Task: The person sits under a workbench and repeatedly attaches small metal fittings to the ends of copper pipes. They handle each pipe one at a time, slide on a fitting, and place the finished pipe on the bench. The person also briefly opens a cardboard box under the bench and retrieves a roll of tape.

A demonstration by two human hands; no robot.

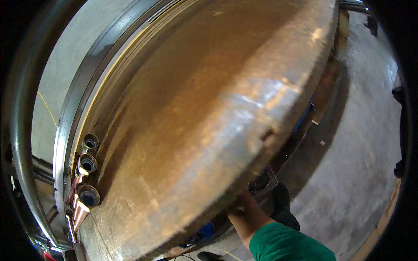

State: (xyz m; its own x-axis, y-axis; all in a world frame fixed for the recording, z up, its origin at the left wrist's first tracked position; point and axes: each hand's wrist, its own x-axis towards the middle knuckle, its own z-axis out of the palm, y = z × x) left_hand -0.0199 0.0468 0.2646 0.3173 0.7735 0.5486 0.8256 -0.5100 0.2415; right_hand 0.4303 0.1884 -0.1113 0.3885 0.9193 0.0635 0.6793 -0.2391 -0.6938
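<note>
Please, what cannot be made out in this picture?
In the head view:
Right grip and anything it holds: hidden by the table beyond the right forearm.
Left grip: unseen, hidden or outside the edge.
Blue thing: mostly covered by the table.
Pale bit on the floor: too small.

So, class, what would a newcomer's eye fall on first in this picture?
First, the broad, worn brown tabletop, sweeping from lower left to upper right. Next, three hollow, round metal pieces in a row along its left edge. Then the bright green sleeve at lower right, its bare forearm reaching to the tabletop's edge.
</note>
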